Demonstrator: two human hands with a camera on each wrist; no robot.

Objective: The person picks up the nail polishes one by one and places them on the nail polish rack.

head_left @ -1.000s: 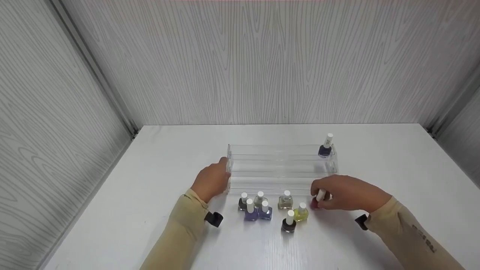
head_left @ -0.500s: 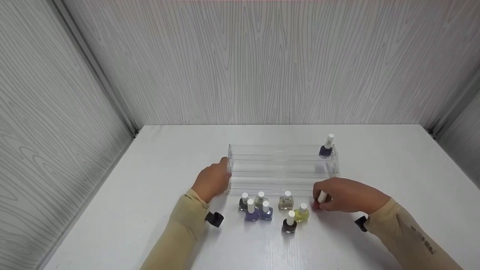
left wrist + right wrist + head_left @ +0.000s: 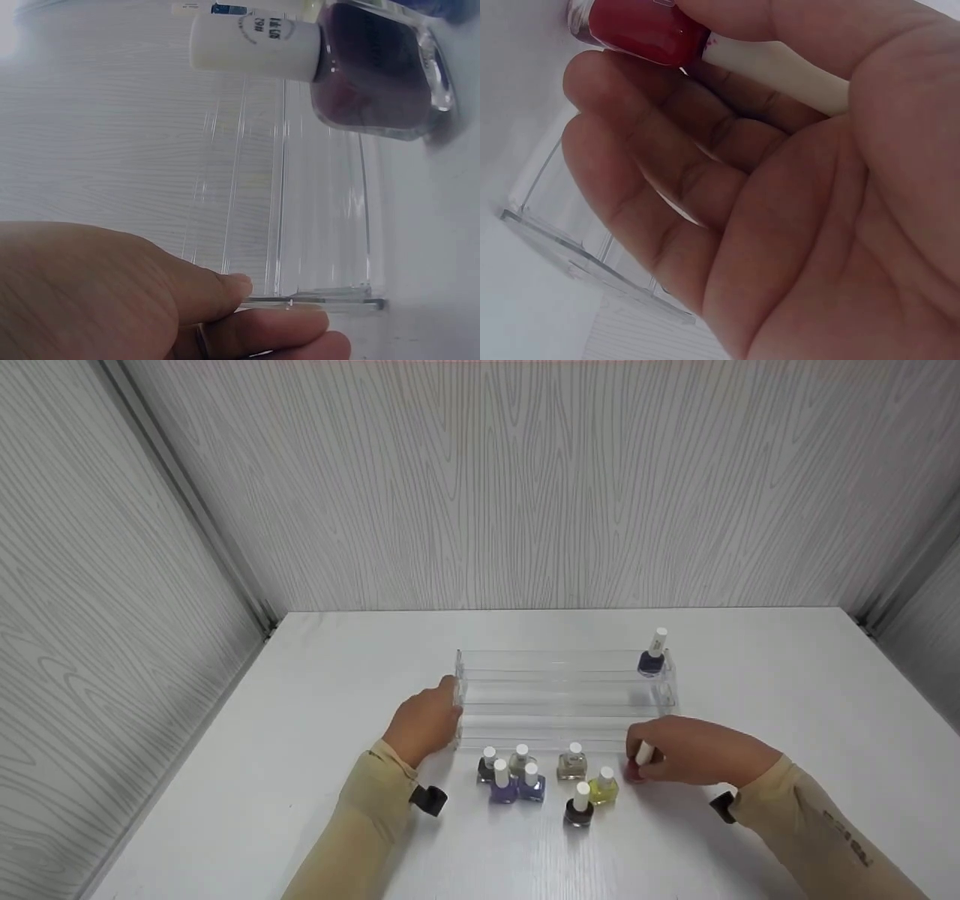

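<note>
A clear acrylic tiered rack stands mid-table. My left hand grips its left end; in the left wrist view the thumb and a finger pinch the rack's edge. My right hand is in front of the rack's right end, with its fingers curled round a red nail polish bottle standing on the table. In the right wrist view the thumb lies on the white cap above the red glass. A dark blue bottle stands on the top tier at the right.
Several small white-capped bottles stand in front of the rack: a lilac one, a yellow one, a black one and a clear one. A dark purple bottle is close to my left wrist. Grey walls enclose the white table.
Almost nothing differs. My right hand has settled very slightly to the right on the red bottle. The left hand stays on the rack.
</note>
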